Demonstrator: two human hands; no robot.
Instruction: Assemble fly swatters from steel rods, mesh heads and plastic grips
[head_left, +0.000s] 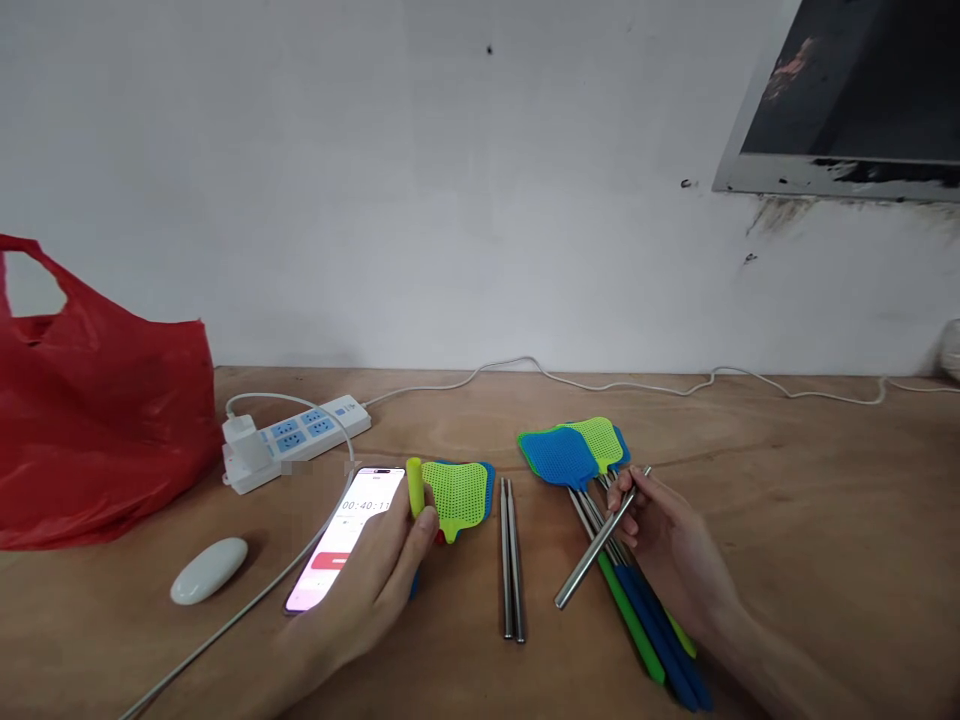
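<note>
My left hand (379, 575) is closed around a short yellow-green handle (415, 487), its end pointing up. Just behind that hand lie loose fly swatter heads (457, 497), a yellow-green one on top and blue showing beneath. My right hand (679, 555) pinches a metal rod (596, 560) near its upper end; the rod slants down to the left. Below it are several fly swatters (559, 455) with blue and green heads, metal shafts and coloured handles (630, 610). Between my hands, two metal rods (511, 560) lie side by side on the table.
A lit phone (367, 490) showing a timer is partly behind my left hand. Left of it are a white computer mouse (209, 571), a power strip (304, 437) with cables and a red plastic bag (112, 420). A wall (450, 200) stands behind the wooden table (825, 500).
</note>
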